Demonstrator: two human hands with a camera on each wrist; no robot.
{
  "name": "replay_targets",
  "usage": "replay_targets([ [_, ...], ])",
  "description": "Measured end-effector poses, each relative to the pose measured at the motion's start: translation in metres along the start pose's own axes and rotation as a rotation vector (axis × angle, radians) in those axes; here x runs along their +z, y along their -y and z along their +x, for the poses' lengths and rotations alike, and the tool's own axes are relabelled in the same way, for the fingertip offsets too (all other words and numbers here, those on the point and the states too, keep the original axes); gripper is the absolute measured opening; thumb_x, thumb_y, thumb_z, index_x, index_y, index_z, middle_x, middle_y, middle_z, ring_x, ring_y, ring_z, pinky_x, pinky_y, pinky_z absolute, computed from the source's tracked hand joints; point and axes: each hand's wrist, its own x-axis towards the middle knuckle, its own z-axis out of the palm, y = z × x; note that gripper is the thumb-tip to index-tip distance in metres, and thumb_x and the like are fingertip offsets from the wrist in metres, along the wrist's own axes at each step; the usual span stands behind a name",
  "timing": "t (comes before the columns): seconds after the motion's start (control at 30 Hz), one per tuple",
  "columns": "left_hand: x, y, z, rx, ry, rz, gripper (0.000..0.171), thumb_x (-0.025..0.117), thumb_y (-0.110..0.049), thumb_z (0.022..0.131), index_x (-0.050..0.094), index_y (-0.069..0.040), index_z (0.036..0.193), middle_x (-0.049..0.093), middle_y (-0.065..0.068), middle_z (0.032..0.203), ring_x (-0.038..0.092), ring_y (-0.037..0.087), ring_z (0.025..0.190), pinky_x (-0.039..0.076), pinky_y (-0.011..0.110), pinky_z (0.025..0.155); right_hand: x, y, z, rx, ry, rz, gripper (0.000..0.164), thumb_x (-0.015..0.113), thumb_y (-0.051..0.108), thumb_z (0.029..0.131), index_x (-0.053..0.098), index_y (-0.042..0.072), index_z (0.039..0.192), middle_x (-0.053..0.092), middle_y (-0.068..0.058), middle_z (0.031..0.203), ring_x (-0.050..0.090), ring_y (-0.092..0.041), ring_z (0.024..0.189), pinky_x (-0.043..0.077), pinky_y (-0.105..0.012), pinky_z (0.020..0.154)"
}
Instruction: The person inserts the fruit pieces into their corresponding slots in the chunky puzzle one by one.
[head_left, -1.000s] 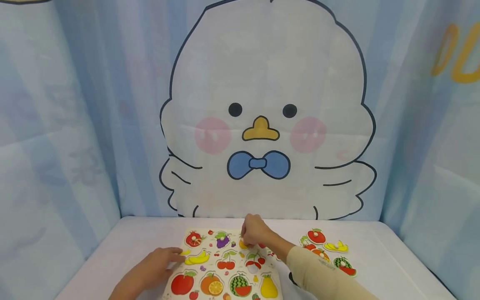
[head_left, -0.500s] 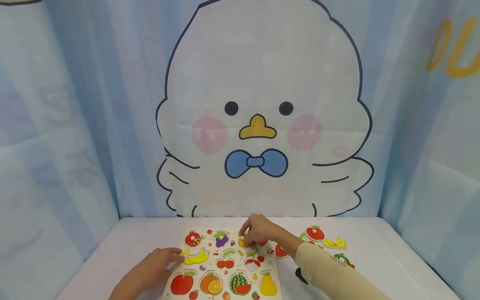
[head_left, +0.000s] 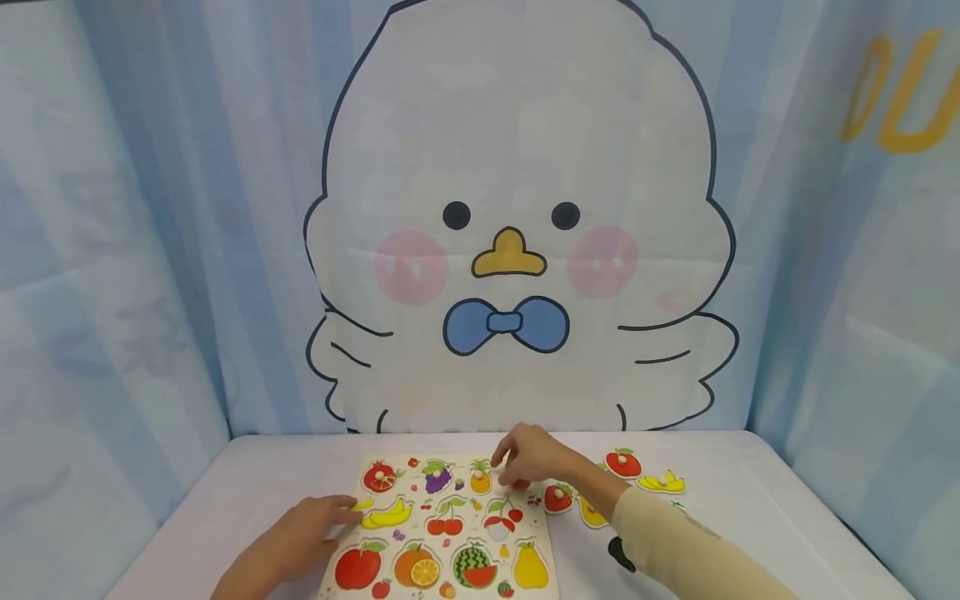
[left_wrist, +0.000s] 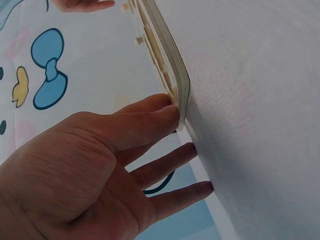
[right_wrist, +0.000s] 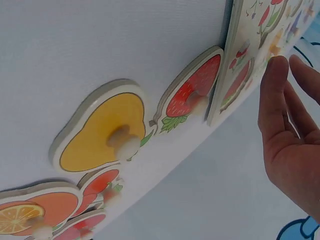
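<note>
Altogether, one puzzle board [head_left: 420,533], two hands, both empty.

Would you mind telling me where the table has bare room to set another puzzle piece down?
Bare white table lies left of the puzzle board, beyond the left hand, and along the back edge by the curtain. Right of the board is crowded: strawberry piece, apple piece, banana piece and the right hand.

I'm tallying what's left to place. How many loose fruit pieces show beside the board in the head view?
4: the apple piece and banana piece farthest right, the strawberry piece by the board, and the pear piece half under the sleeve, which may hide more.
</note>
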Motion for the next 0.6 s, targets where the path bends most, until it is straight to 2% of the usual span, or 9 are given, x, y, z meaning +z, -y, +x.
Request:
replay_targets([
  [0.13,-0.001,0.001,0.0,0.003,-0.003,-0.004,0.027,0.074,-0.015,0.081,0.073,-0.022,0.107,0.06,0.004,0.125,0.051,0.033,0.115,0.044,0.061,0.095,-0.009,-0.005,-0.013,0.022,-0.026,-0.009,0.015,0.076,0.01,0.079,0.072,0.007,0.094,0.064,-0.005,0.07,0.062,-0.019,0.057,0.057,-0.028,0.057],
  [0.3,0.0,0.001,0.001,0.028,-0.003,-0.005,0.027,0.074,-0.014,0.081,0.073,-0.021,0.108,0.061,0.005,0.124,0.052,0.032,0.113,0.044,0.06,0.095,-0.021,-0.016,-0.029,0.1,-0.061,-0.064,0.009,0.077,0.012,0.079,0.071,0.008,0.084,0.063,-0.007,0.066,0.06,-0.018,0.053,0.055,-0.026,0.055],
  [0.47,0.0,0.001,0.002,0.024,-0.001,-0.002,0.027,0.074,-0.013,0.082,0.073,-0.02,0.108,0.06,0.005,0.125,0.052,0.033,0.115,0.044,0.061,0.095,-0.029,-0.026,-0.041,0.199,-0.054,-0.121,0.012,0.08,0.014,0.077,0.068,0.011,0.077,0.063,-0.006,0.066,0.059,-0.017,0.053,0.054,-0.023,0.054],
  [0.6,0.001,0.001,0.001,0.022,0.001,0.008,0.027,0.074,-0.013,0.081,0.073,-0.021,0.107,0.061,0.005,0.124,0.052,0.033,0.114,0.044,0.061,0.095,-0.031,-0.033,-0.047,0.242,-0.048,-0.145,0.017,0.081,0.016,0.076,0.065,0.011,0.077,0.063,-0.007,0.066,0.059,-0.018,0.053,0.054,-0.023,0.053],
])
